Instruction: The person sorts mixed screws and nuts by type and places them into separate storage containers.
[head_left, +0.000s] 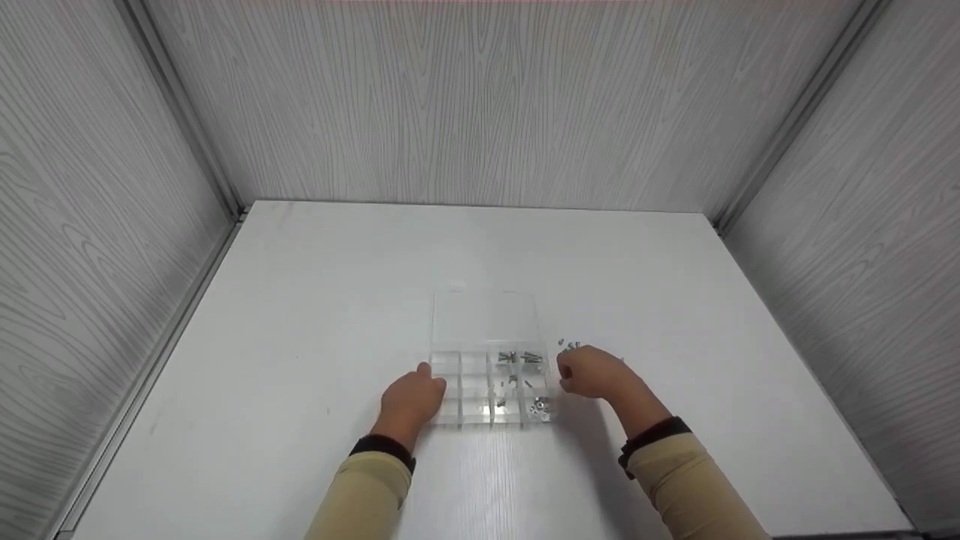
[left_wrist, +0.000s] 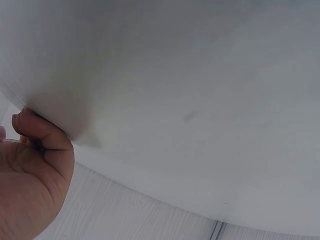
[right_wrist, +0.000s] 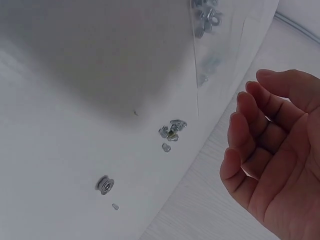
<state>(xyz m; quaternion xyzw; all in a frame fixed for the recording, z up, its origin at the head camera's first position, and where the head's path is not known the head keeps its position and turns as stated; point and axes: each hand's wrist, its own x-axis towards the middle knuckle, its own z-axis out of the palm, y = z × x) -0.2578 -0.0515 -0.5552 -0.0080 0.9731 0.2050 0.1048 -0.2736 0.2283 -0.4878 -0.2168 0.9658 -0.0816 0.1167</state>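
Note:
A clear plastic compartment box lies on the white table with its lid folded back. My left hand grips its left edge, and in the left wrist view the fingers curl at the thin clear rim. Screws lie in the far right compartments, and nuts in the near right one. Just right of the box is my right hand. In the right wrist view its fingers bend loosely, and nothing shows in the palm. Small metal fasteners lie nearby on the table.
A spool-shaped metal piece and a tiny fastener lie apart from the small pile. Grey wood-grain panels enclose the table at the back and both sides.

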